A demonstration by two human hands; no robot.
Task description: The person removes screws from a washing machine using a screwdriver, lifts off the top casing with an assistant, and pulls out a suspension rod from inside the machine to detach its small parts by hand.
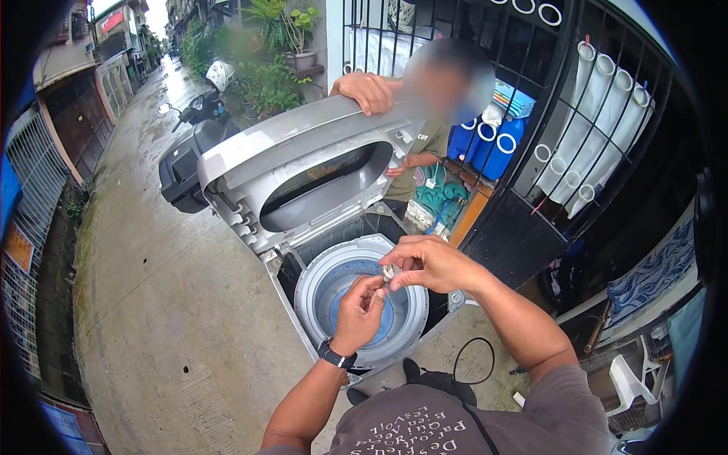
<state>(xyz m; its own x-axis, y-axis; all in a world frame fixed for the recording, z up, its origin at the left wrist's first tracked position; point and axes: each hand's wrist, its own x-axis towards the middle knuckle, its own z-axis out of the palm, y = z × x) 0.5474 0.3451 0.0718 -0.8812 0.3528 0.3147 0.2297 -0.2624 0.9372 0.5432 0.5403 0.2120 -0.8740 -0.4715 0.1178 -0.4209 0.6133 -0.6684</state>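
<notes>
Over the open tub (307, 292) of a top-loading washing machine, both my hands meet at a small whitish piece (389, 273), too small to name. My right hand (432, 264) pinches it from above between thumb and fingertips. Fingers curled, my left hand (359, 311) grips at its lower end, with a black watch on that wrist. The machine's grey top cover (280, 144) is tilted up on its far side, and the tub's ring and bluish inside show below my hands.
Across the machine a person's hand (367, 92) holds the raised cover's top edge. A motorcycle (199, 129) stands behind it on the wet concrete lane. Black barred gates (523, 220) are at right, and a white plastic chair (633, 379) sits at lower right.
</notes>
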